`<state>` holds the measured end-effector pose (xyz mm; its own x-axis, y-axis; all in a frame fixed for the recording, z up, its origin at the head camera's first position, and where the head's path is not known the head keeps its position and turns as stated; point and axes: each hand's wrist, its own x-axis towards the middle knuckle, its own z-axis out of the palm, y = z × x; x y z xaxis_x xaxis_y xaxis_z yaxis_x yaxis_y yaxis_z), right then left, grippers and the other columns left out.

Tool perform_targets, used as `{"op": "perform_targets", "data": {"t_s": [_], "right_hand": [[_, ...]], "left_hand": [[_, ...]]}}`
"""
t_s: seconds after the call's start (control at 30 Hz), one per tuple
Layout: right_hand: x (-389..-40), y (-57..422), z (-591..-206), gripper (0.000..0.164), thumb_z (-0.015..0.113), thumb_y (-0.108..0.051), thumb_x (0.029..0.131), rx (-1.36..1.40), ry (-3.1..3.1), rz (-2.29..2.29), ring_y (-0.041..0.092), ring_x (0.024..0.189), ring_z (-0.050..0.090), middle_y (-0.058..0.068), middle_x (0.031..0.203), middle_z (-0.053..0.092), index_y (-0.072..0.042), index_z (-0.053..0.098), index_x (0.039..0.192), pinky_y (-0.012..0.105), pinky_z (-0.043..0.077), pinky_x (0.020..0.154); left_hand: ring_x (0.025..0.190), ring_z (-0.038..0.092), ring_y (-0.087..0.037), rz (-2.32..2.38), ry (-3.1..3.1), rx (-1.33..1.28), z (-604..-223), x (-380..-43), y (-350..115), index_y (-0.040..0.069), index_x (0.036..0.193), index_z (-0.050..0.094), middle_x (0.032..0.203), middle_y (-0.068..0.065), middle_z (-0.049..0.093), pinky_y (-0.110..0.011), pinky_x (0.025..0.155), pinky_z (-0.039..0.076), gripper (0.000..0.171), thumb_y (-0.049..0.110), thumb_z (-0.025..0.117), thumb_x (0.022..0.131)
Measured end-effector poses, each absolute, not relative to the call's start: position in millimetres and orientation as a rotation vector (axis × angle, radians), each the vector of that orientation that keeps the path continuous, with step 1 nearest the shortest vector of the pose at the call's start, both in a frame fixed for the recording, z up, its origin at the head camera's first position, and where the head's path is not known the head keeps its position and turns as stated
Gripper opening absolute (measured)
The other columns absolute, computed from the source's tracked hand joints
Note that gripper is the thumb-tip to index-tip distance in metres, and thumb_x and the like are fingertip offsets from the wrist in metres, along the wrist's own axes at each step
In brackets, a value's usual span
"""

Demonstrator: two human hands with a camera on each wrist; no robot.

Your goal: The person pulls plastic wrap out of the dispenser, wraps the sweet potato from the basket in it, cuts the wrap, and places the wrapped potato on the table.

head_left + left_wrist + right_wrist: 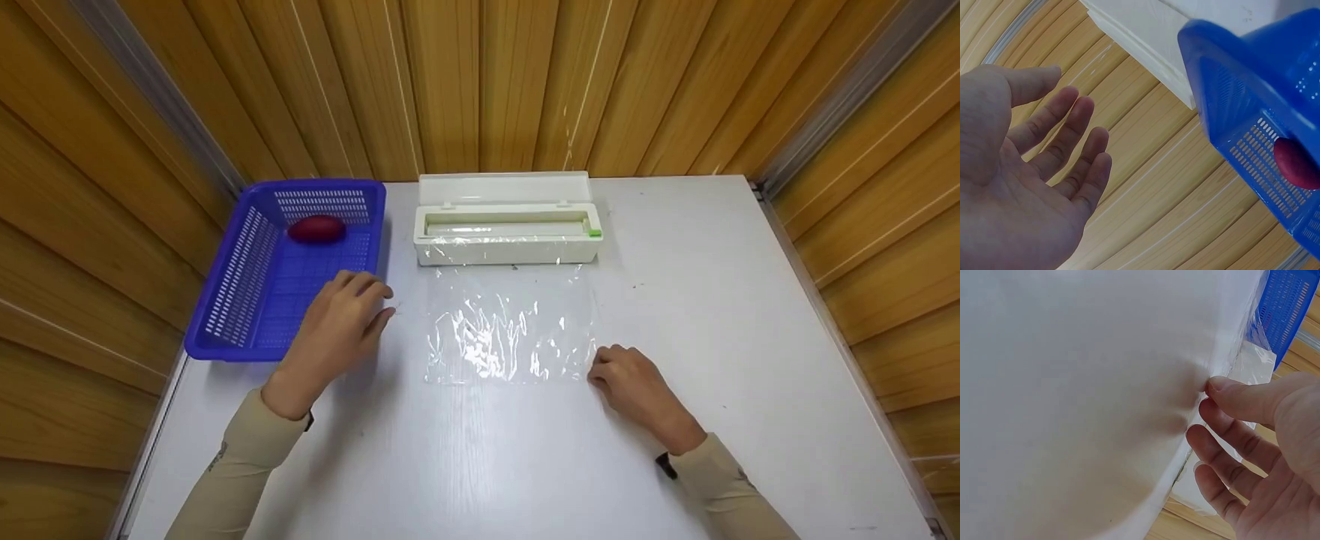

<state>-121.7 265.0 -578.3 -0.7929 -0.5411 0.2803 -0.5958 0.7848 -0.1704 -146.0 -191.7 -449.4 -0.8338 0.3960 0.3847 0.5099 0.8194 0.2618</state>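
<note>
A sheet of clear plastic wrap (495, 330) lies over the white table, drawn out from a white wrap dispenser (506, 251) with its lid raised. At the sheet's near right corner, my right hand (634, 386) pinches the wrap's edge between thumb and forefinger. The right wrist view has that thumb (1241, 396) and forefinger close together, the other fingers loosely bent. My left hand (334, 330) is held beside the blue basket's right rim, holding nothing. Its fingers (1067, 143) are spread and relaxed in the left wrist view.
The blue plastic basket (193, 330) stands at the left of the table (465, 465). In its far part lies a dark red oval object (317, 229). A green piece (595, 233) sits on the dispenser's right end. Wood-look panels (510, 90) enclose the back and sides.
</note>
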Motion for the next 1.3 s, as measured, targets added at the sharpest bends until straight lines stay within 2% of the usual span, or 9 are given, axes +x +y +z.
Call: {"op": "perform_targets", "data": {"t_s": [0.2,0.4,0.7,1.0,1.3], "right_hand": [[-120.4,265.6,-580.8,0.015,0.086,0.001,0.084,0.905,-2.747,0.386,0.02,0.076,0.062,0.001,0.086,0.068,-0.012,0.081,0.08,0.032,0.048,0.067],[-115.9,266.1,-583.0,0.013,0.088,0.0,0.082,0.928,-2.729,0.392,0.019,0.075,0.06,0.001,0.085,0.067,-0.011,0.081,0.08,0.031,0.046,0.065],[-118.3,265.9,-582.0,0.014,0.089,0.001,0.081,0.93,-2.722,0.415,0.019,0.076,0.061,0.001,0.085,0.067,-0.011,0.082,0.081,0.032,0.048,0.066],[-121.7,266.9,-580.6,0.017,0.09,0.002,0.078,0.94,-2.686,0.412,0.017,0.075,0.061,-0.001,0.084,0.067,-0.012,0.082,0.079,0.03,0.047,0.065],[-125.1,268.3,-580.0,0.018,0.09,0.003,0.078,0.942,-2.716,0.398,0.019,0.075,0.063,0.0,0.083,0.067,-0.012,0.081,0.078,0.029,0.046,0.064]], "left_hand": [[0.102,0.062,-0.036,-0.522,-2.685,-0.688,-446.8,-154.2,-194.6,0.003,0.11,0.074,0.105,-0.012,0.072,-0.049,0.092,0.054,0.018,0.013,0.08,0.095],[0.106,0.063,-0.037,-0.519,-2.731,-0.66,-444.4,-162.5,-200.4,0.003,0.112,0.074,0.108,-0.013,0.072,-0.051,0.097,0.055,0.021,0.015,0.079,0.096],[0.11,0.06,-0.038,-0.522,-2.775,-0.568,-438.2,-184.5,-215.3,0.001,0.12,0.073,0.118,-0.019,0.072,-0.053,0.101,0.053,0.028,0.016,0.079,0.097],[0.121,0.059,-0.041,-0.528,-2.837,-0.503,-432.9,-203.9,-223.6,0.001,0.128,0.07,0.127,-0.022,0.069,-0.06,0.11,0.05,0.034,0.017,0.076,0.099],[0.118,0.062,-0.045,-0.537,-2.762,-0.542,-429.8,-227.4,-232.8,-0.002,0.125,0.07,0.125,-0.023,0.07,-0.062,0.106,0.05,0.031,0.012,0.076,0.098]]}}
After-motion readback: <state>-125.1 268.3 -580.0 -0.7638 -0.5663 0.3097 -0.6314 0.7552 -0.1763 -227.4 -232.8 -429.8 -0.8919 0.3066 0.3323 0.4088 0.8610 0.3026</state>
